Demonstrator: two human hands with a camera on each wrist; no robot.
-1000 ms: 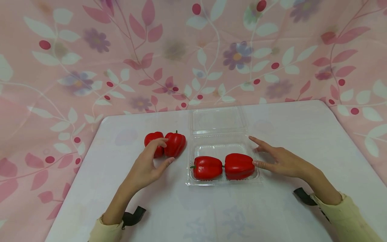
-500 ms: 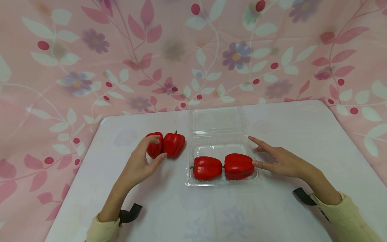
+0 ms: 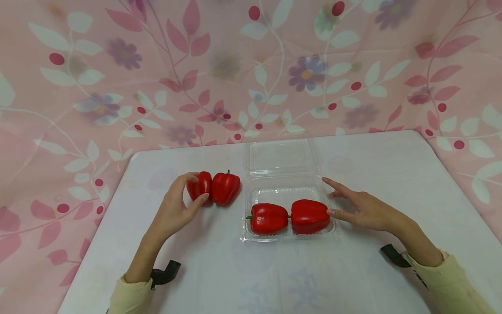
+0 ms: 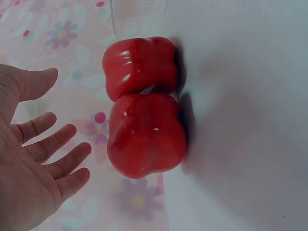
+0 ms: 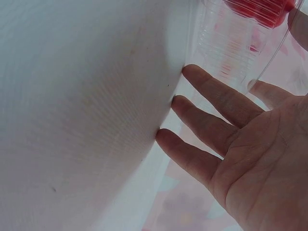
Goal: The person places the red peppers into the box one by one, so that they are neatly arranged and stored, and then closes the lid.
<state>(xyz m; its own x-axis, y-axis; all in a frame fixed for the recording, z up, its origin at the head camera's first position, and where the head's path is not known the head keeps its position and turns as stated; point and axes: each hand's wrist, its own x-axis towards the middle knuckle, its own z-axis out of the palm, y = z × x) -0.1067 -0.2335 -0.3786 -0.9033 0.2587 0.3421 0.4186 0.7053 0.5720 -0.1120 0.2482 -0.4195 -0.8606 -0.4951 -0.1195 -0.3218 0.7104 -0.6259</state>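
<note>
My left hand (image 3: 172, 211) is spread just left of two red bell peppers that stand side by side on the table. Its thumb and fingers bracket the left bell pepper (image 3: 202, 186). In the left wrist view a gap shows between the hand (image 4: 29, 163) and the nearer pepper (image 4: 147, 137). The other bell pepper (image 3: 226, 188) has its green stem up. My right hand (image 3: 364, 210) rests its extended fingers at the right side of a clear plastic clamshell box (image 3: 270, 238). Inside, two bell peppers lie end to end along the front; the thumb overlaps the right one (image 3: 310, 216).
The box's transparent lid (image 3: 280, 156) lies folded back behind it. A white cloth (image 3: 251, 279) covers the table. Pink floral fabric (image 3: 223, 56) hangs behind the table's far edge. Black bands with tabs (image 3: 166, 274) are on both wrists.
My left hand has drawn back leftward, from over both loose peppers to beside the left one. The right hand and the box have stayed in place.
</note>
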